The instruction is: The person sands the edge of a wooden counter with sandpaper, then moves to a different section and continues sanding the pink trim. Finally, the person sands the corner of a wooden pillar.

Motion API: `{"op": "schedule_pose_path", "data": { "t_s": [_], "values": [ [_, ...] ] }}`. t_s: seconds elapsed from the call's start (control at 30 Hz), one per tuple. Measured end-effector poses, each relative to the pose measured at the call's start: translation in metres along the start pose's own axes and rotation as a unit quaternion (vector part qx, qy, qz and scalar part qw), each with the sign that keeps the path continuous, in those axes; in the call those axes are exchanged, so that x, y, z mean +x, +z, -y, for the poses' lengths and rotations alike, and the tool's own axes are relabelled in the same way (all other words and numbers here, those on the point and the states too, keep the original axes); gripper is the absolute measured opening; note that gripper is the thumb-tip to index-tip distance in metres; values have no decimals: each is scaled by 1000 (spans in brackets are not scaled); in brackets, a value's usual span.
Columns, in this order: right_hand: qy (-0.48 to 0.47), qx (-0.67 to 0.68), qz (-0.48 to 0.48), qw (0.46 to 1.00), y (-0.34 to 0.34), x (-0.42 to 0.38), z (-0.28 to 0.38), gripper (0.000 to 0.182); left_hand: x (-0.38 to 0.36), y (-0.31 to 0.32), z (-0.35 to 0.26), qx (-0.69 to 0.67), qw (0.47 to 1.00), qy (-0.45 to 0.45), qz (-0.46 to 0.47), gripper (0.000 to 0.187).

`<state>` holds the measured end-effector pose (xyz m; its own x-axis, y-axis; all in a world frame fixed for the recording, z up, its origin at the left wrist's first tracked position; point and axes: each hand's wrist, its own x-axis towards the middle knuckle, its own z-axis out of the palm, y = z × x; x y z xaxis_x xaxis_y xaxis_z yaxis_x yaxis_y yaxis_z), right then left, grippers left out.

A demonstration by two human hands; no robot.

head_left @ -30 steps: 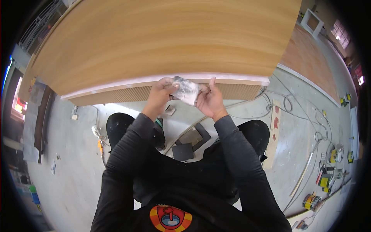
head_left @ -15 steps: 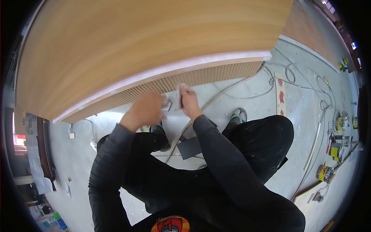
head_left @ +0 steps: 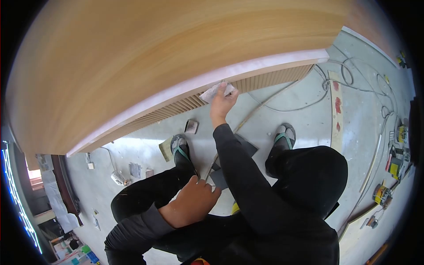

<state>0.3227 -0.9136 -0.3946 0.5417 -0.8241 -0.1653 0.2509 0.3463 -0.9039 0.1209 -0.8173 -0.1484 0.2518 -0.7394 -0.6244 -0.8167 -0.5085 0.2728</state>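
Observation:
My right hand is closed round a pale, dusty piece of sandpaper. It holds the sandpaper up against the ribbed wooden strip, just below the white edge of a large wooden panel. Low over my lap, near my left knee, is my left hand, back upward with its fingers curled. Whatever those fingers may hold is hidden. A small dark-edged block lies on the floor by my left foot. Dark grey sheets lie between my feet, partly behind my right forearm.
A hose runs across the floor between my feet, with looped cables at the right. Beyond them lies a red-stained board. Tins stand along the right side. A foil-like bundle lies at the left.
My hands have moved apart. The right has carried the sandpaper up to the ribbed strip, while the left has dropped back toward my lap. The view has shifted slightly.

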Motion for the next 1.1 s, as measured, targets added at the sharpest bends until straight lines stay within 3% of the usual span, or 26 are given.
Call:
{"op": "schedule_pose_path", "data": {
  "t_s": [0.17, 0.27, 0.37, 0.43, 0.57, 0.6, 0.67, 0.7, 0.73, 0.8, 0.83, 0.87, 0.93, 0.97, 1.0, 1.1],
  "values": [
    [-11, 45, -8, 999, 1, -2, 14, 34, 7, 3, 11, -67, 997, 17, 45, 48],
    [-21, -22, -60, 998, 0, 11, 20, 34, 11, 0, 14, -88, 995, 26, 41, 51],
    [-30, 42, -102, 993, 3, 16, 19, 34, 11, -4, 16, -95, 994, 26, 44, 53],
    [-52, -110, -71, 990, 7, -5, -4, 38, 14, -8, 16, -92, 994, 28, 56, 53],
    [-40, -170, -73, 982, -2, 5, 16, 43, 16, -11, 12, -76, 995, 35, 47, 50],
    [-39, -172, -74, 982, -4, 16, 26, 43, 15, -11, 11, -60, 997, 31, 32, 49],
    [22, 35, -110, 993, -3, 34, 40, 43, 14, -11, 6, -71, 996, 36, 29, 48],
    [-33, -68, -111, 991, -8, 32, 10, 44, 15, -12, 4, -76, 996, 43, 24, 47],
    [-38, -66, -109, 991, 0, 19, 8, 44, 17, -12, 3, -74, 996, 43, 18, 47],
    [-62, -1, -13, 998, 8, -12, 5, 45, 18, -10, 3, -88, 994, 50, 41, 48],
    [-67, -55, -2, 996, -2, -5, -7, 42, 19, -9, 3, -86, 994, 49, 40, 48],
    [-67, -52, -3, 996, -4, 7, 8, 42, 20, -9, 5, -80, 995, 42, 31, 48],
    [-3, -86, -100, 991, -6, 27, 32, 43, 17, -3, 6, -78, 996, 30, 24, 49],
    [48, 73, -61, 994, -6, 27, 30, 44, 17, -1, 7, -77, 997, 27, 10, 50],
    [48, 74, -57, 994, -1, 19, 24, 44, 17, 1, 8, -75, 997, 25, -6, 51],
    [-66, -108, 28, 992, 5, -20, 11, 46, 18, 4, 10, -86, 995, 33, 27, 53]
  ]
}}
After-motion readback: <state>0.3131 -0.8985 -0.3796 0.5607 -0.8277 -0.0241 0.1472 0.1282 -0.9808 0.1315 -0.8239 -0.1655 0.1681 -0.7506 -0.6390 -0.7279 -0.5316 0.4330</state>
